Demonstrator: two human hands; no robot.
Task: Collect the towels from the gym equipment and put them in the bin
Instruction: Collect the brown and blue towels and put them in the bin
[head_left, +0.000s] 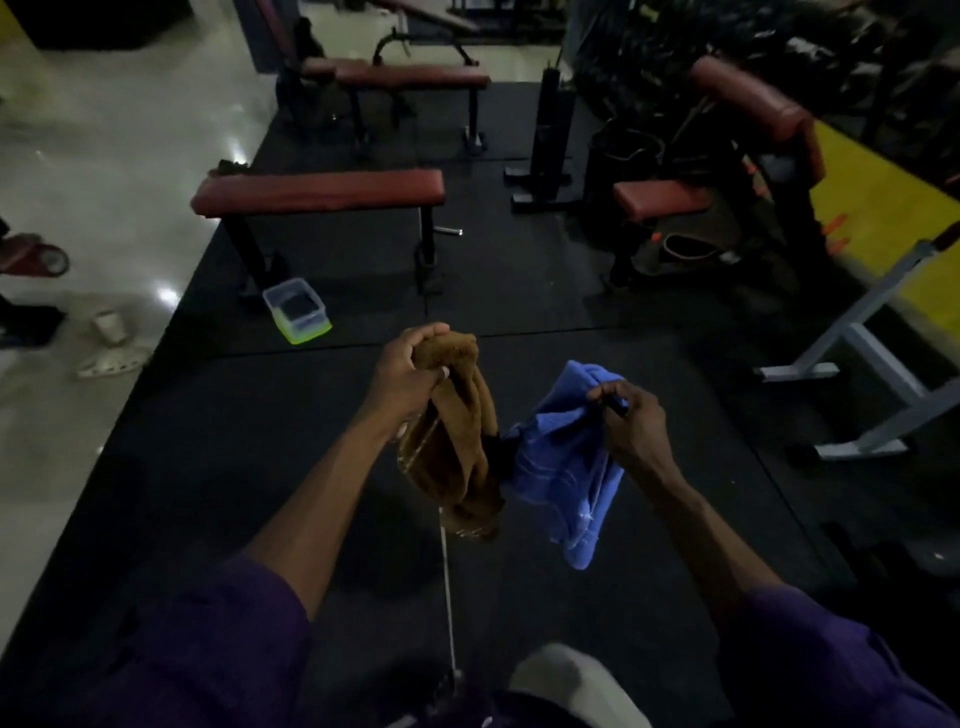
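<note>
Now 2 hands (410, 374) (631, 421) grip towels (457, 441) (561, 467) (brown, blue).

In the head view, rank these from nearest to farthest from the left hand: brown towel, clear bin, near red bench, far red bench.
1. Brown towel, gripped in the left hand.
2. Clear bin, on the mat ahead-left.
3. Near red bench, beyond the bin.
4. Far red bench, farthest back.

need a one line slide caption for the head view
Left hand grips a brown towel, right hand a blue towel, above the gym mat.
</note>
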